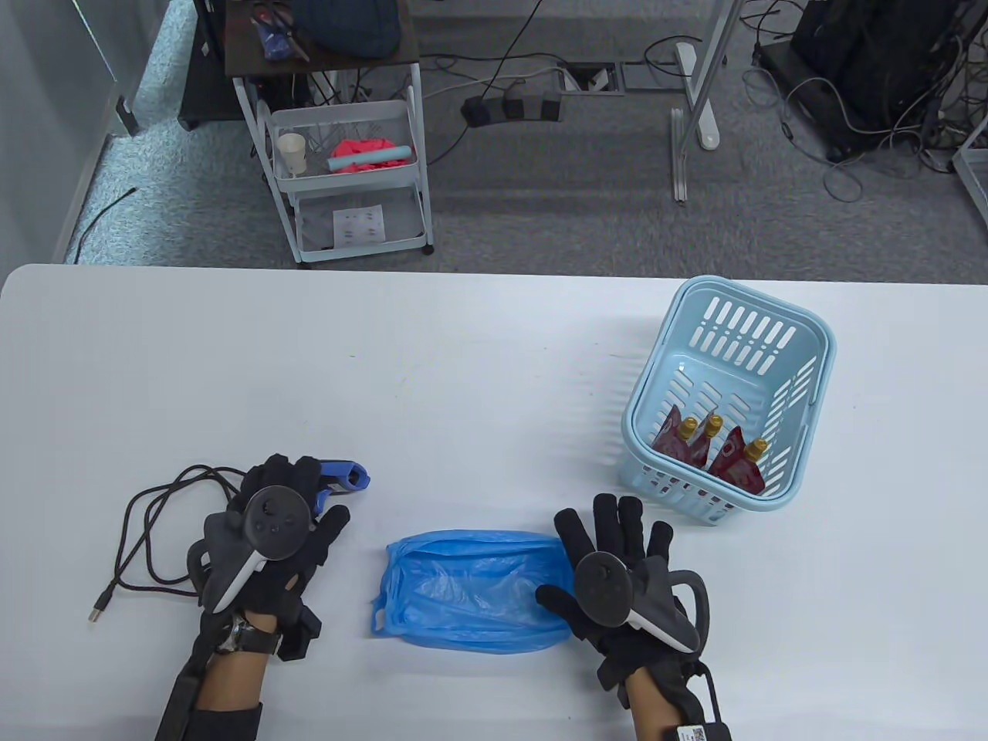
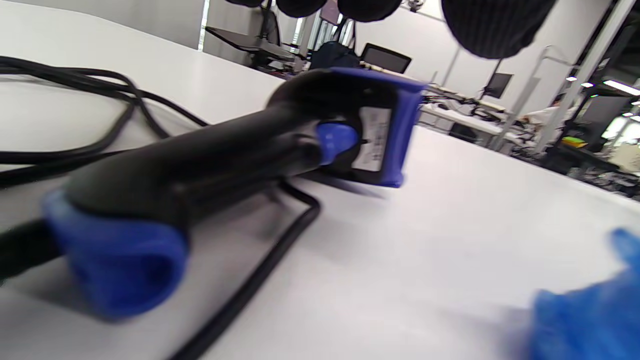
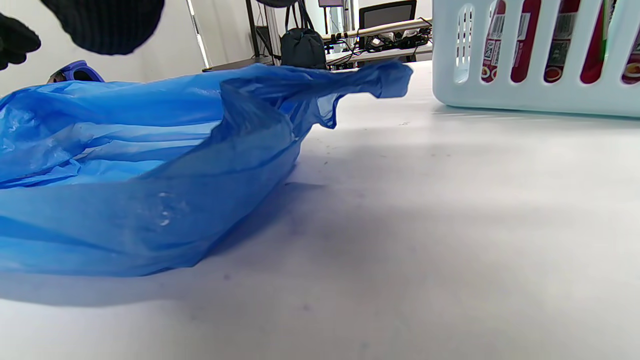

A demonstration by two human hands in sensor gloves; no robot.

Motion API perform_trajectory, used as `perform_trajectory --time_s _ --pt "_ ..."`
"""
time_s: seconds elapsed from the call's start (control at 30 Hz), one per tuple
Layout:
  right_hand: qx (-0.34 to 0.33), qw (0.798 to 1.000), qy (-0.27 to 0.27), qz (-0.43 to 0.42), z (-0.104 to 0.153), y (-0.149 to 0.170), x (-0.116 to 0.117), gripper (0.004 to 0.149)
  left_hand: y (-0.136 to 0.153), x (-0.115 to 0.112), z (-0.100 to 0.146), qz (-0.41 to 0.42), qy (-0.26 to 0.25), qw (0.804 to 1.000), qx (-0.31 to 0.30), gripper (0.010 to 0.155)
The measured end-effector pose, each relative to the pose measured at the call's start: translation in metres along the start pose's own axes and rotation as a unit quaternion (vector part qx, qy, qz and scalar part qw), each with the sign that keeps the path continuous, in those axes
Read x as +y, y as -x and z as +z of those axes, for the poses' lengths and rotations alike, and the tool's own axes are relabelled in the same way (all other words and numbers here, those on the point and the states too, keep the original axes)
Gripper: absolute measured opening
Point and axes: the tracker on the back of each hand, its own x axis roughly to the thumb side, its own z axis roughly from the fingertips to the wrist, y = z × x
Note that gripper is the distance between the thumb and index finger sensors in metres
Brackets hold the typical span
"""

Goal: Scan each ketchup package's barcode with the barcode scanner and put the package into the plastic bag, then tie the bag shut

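Observation:
The black and blue barcode scanner [image 1: 346, 473] [image 2: 240, 150] lies on its side on the white table [image 1: 463, 370], its cable coiled to the left. My left hand [image 1: 309, 494] hovers flat over its handle with straight fingers, and the fingertips [image 2: 495, 25] stay clear of it. A crumpled blue plastic bag [image 1: 471, 587] [image 3: 150, 175] lies flat near the front edge. My right hand [image 1: 579, 552] is spread open at the bag's right end, holding nothing. Three red ketchup packages [image 1: 710, 451] [image 3: 500, 40] with gold caps stand in the light blue basket [image 1: 810, 363] at the right.
The scanner's black cable [image 1: 154, 525] loops on the table to the left and ends in a loose USB plug [image 1: 96, 614]. Beyond the table's far edge stands a white wire cart [image 1: 347, 170] on the carpet. The basket [image 3: 525, 85] stands close to my right hand.

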Motion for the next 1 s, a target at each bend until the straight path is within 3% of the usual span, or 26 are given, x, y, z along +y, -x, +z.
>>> perform_trajectory --time_s 0.1,0.4,0.8,1.0 --pt "0.002 1.000 -0.002 0.001 0.000 0.000 0.000 0.088 0.011 -0.007 -0.006 -0.045 -0.001 0.998 0.048 0.082" --pt "0.002 1.000 -0.003 0.002 0.000 0.000 0.000 0.089 0.030 -0.026 -0.018 -0.044 0.047 0.994 0.093 0.085" --pt "0.001 1.000 -0.006 0.000 -0.001 0.000 0.000 0.089 0.026 -0.037 -0.022 -0.028 0.079 0.993 0.083 0.076" --pt "0.002 1.000 -0.007 -0.002 -0.001 0.000 0.000 0.089 0.017 -0.035 -0.021 -0.044 0.052 0.995 0.072 0.076"
